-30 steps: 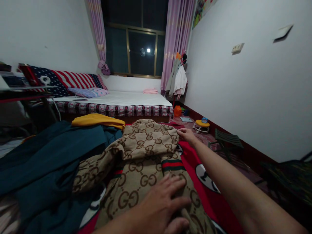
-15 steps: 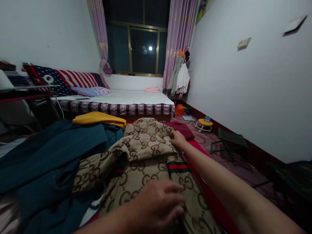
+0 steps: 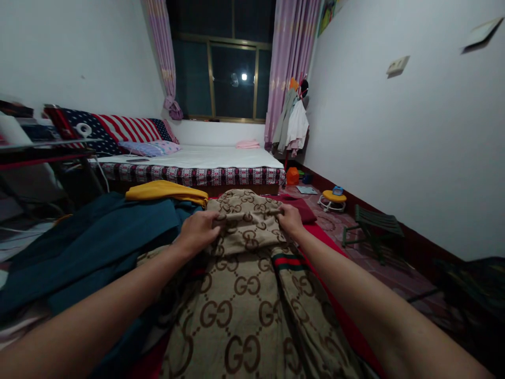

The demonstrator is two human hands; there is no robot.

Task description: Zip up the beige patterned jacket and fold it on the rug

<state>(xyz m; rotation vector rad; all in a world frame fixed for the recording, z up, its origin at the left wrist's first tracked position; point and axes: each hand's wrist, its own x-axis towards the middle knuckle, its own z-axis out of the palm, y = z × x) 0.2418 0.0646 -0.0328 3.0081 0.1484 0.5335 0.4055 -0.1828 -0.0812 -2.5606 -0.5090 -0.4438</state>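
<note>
A beige jacket (image 3: 240,287) with a brown letter pattern lies spread in front of me, a green-red-green stripe on its right sleeve. My left hand (image 3: 200,230) pinches the cloth at the upper left of the jacket. Opposite it, my right hand (image 3: 291,220) grips the upper right edge, and a fold of cloth is stretched between the two. The fingertips of both hands are partly hidden in the fabric. To the left, a dark teal garment (image 3: 98,247) lies beside the jacket, partly behind my left forearm.
A yellow folded cloth (image 3: 168,190) rests on the teal pile. Dark red fabric (image 3: 302,210) lies beyond my right hand, on a red cover (image 3: 321,239). Further off are a bed (image 3: 197,155), a green folding stool (image 3: 376,223) and a yellow round stool (image 3: 333,197).
My left hand has moved forward and up from the near part of the jacket and taken hold of its upper left. The left sleeve has shifted; my right hand keeps its hold.
</note>
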